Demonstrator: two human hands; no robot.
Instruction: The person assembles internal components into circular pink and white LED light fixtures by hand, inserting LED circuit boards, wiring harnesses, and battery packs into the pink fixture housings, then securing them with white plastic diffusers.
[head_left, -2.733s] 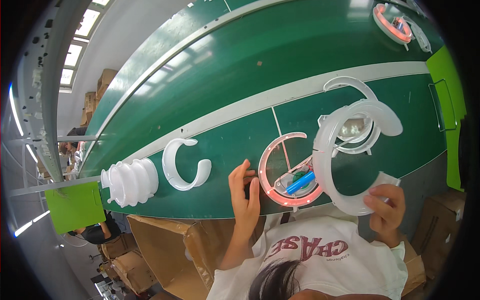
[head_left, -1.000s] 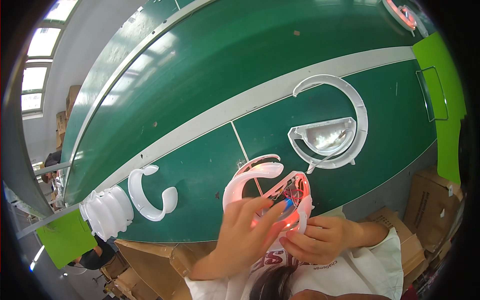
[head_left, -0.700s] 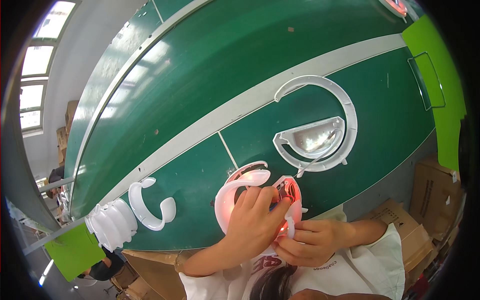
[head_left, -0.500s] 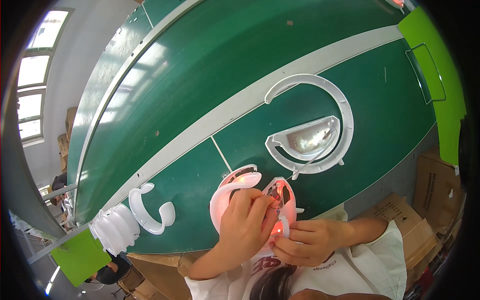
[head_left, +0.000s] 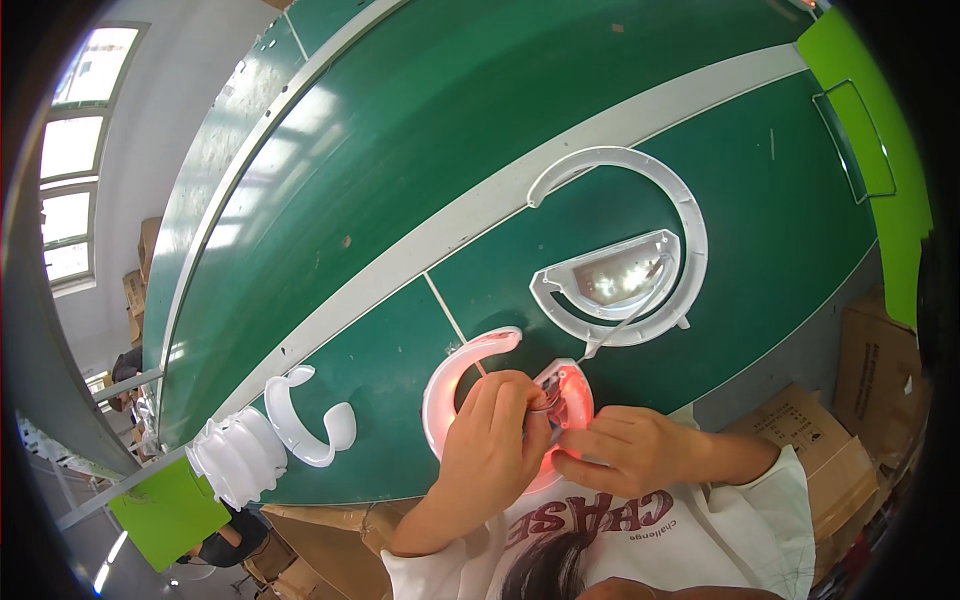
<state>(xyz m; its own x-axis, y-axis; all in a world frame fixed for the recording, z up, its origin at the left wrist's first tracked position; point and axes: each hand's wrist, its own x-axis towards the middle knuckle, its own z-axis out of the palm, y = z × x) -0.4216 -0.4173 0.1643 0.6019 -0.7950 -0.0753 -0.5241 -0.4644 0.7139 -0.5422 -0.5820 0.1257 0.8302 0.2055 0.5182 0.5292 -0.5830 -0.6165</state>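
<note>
A curved white plastic housing (head_left: 437,405), glowing red and pink from inside, sits at the table's near edge. My left hand (head_left: 490,440) lies over its middle, thumb and fingertips pinched at the open inner part beside some thin, dark strands. What they pinch is too small to tell. From the right, my right hand (head_left: 635,450) curls its fingers onto the housing's near right side, hiding that edge. A white C-shaped cover strip (head_left: 485,345) lies along the housing's far left curve. Its other end is under my hands.
Beyond the housing lies a larger white ring-shaped shell (head_left: 692,230) with a half-round silvery insert (head_left: 615,275). A loose C-shaped cover (head_left: 290,430) and stacked white covers (head_left: 240,460) are at left. Cardboard boxes (head_left: 800,440) stand right of the table. Green panels (head_left: 865,150) flank it.
The cover strip now lies closer along the housing's outline. My right hand has shifted slightly up, and its fingers hide the strip's near end, which showed before.
</note>
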